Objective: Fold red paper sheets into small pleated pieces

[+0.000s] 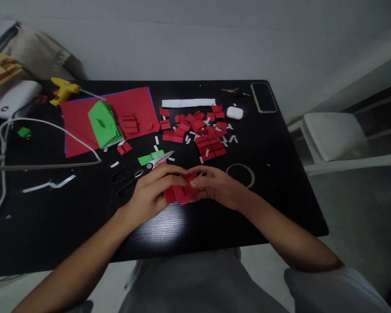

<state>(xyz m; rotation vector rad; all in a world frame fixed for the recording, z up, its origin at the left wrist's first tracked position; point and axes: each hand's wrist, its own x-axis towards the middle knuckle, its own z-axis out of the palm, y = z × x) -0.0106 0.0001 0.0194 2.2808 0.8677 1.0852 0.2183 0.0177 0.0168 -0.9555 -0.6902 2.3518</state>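
Both my hands meet over the front middle of the black table [215, 226]. My left hand [151, 191] and my right hand [217, 184] pinch a strip of joined red paper pieces [179, 192] between their fingers, holding it just above the tabletop. Beyond them lies a heap of small folded red paper pieces [202, 130] mixed with white paper scraps. Black-handled scissors [140, 171] lie just left of my left hand, beside a small green paper piece [150, 157].
A large red sheet [84, 126] with a stack of green paper [102, 124] lies at the back left, near a yellow glue gun [63, 89]. A tape ring [241, 174], white earbud case [234, 113], phone [263, 97], white paper strip [188, 102] and white cable [45, 124] are also there.
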